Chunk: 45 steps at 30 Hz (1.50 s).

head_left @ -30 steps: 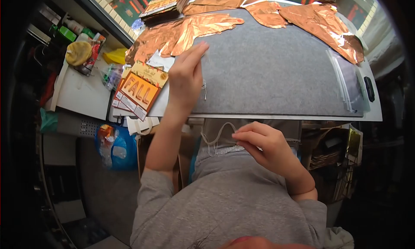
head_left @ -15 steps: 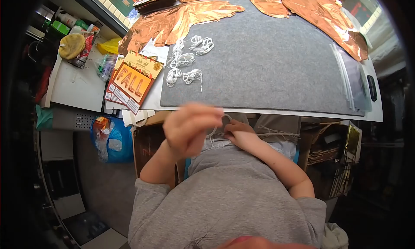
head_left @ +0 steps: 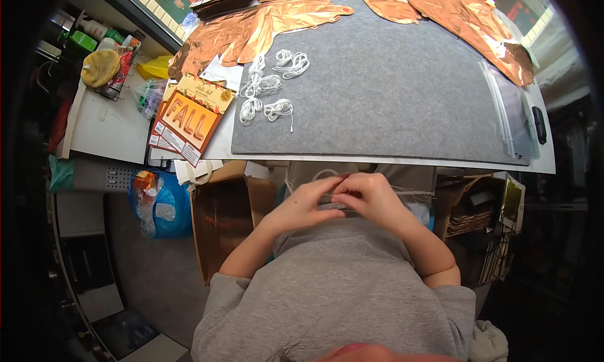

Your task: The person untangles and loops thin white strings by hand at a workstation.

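Observation:
Over my lap, below the table's front edge, my left hand (head_left: pixel 308 205) and my right hand (head_left: pixel 368 195) meet fingertip to fingertip. Both have bent fingers, closed round white string (head_left: pixel 326 172) that loops up between them. More string (head_left: pixel 409 191) trails off to the right of my right hand. Several coiled bundles of white string (head_left: pixel 278 108) lie on the left part of the grey felt mat (head_left: pixel 390 98). Which fingers pinch the string is partly hidden.
Copper foil balloons (head_left: pixel 251 32) lie along the back. Printed FALL packets (head_left: pixel 192 116) are at the mat's left, clear plastic sleeves (head_left: pixel 506 116) at its right. Below the table are a blue bag (head_left: pixel 165 201), a cardboard box (head_left: pixel 220 217) and stacked packets (head_left: pixel 472 214).
My left hand, raised and blurred before, has come down and right to meet my right hand. My right hand has moved slightly and turned over the string.

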Each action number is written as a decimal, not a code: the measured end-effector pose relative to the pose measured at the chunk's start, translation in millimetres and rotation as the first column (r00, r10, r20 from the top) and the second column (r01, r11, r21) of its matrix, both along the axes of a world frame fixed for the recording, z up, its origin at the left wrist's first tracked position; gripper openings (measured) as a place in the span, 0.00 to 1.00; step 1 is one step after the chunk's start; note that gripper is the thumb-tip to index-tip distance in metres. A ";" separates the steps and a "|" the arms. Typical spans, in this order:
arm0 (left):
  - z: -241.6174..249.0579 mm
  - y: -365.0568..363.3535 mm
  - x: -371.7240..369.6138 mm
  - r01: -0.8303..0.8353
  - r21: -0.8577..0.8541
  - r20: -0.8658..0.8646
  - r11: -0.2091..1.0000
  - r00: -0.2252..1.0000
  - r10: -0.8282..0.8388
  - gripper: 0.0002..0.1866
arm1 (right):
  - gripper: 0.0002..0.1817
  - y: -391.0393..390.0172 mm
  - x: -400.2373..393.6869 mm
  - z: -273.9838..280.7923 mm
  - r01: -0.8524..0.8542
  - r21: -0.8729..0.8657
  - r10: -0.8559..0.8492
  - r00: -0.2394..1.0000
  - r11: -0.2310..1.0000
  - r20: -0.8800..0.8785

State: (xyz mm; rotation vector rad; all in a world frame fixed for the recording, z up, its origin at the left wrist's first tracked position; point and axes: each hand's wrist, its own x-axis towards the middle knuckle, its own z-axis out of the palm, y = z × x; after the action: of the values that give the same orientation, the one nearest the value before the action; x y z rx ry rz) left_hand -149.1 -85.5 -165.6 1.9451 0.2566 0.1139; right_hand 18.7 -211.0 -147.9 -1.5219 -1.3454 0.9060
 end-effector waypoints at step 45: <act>128.2 58.0 -111.0 -0.700 0.483 0.372 0.526 0.708 0.601 0.18 | 0.03 -50.8 48.3 125.1 0.134 0.199 -0.165 0.975 0.971 0.147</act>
State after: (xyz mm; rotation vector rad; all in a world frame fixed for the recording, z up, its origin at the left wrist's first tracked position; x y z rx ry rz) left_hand -260.1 -27.5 -37.4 2.3407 0.9513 0.9667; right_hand 67.0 -261.8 -22.7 -1.5519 -1.3684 0.5533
